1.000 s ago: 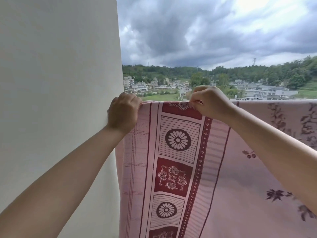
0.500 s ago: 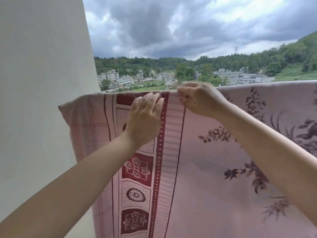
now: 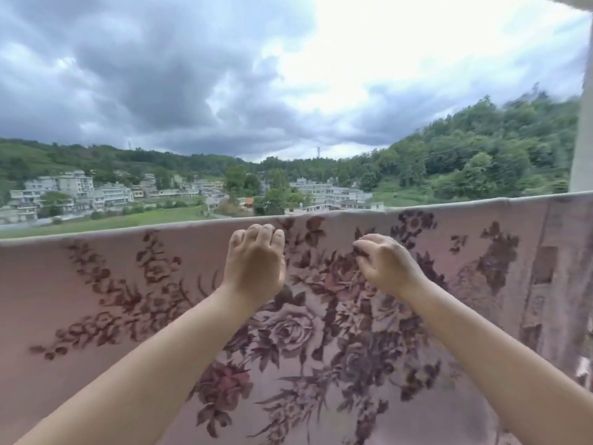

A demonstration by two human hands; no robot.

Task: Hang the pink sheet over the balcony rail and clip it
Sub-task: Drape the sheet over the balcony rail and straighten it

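The pink sheet (image 3: 96, 284), printed with dark red roses and leaves, hangs across the whole view with its top fold lying along the balcony rail, which it hides. My left hand (image 3: 255, 268) is in front of the sheet just below the top fold, back toward me, fingers curled in with nothing visible in them. To its right, my right hand (image 3: 386, 266) is a little lower, thumb and fingertips pinched together at the fabric. No clip is visible. The picture is slightly blurred.
A pale pillar (image 3: 582, 139) rises at the far right edge, where the sheet's striped border hangs. Beyond the rail there is open air, with buildings, green hills and a cloudy sky.
The view and both hands have shifted right along the rail, from the sheet's left border by the wall to its flowered middle. My left hand has lifted off the top edge and curled.
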